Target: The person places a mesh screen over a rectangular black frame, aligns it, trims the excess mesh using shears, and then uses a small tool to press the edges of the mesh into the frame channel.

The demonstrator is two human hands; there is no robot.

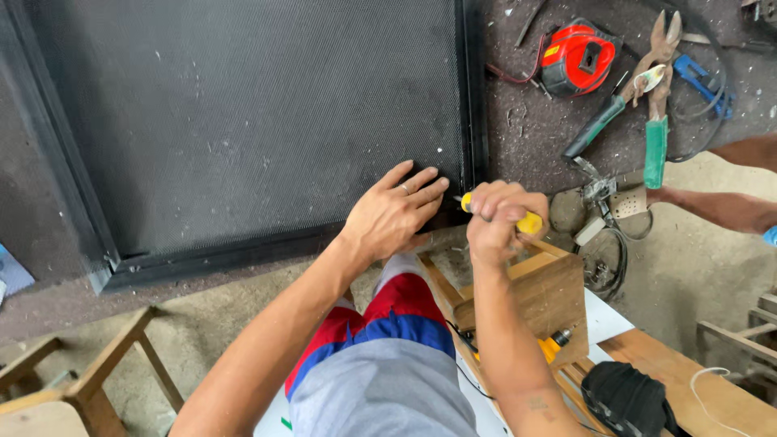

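At frame centre, our right hand (498, 217) fists a yellow-handled screwdriver (524, 222), shaft pointing left toward the black screen frame's (473, 121) lower right corner. Our left hand (392, 214) lies flat, fingers spread, on the mesh (243, 113) just left of the tip.

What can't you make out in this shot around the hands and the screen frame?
Head view only:
- Screwdriver tip: hidden behind the right hand and left hand fingers.
- Frame top: cut off by the picture's upper edge.
- Yellow tool: mostly hidden by the wooden stool.
- Another person's arm: cut off at the right edge.
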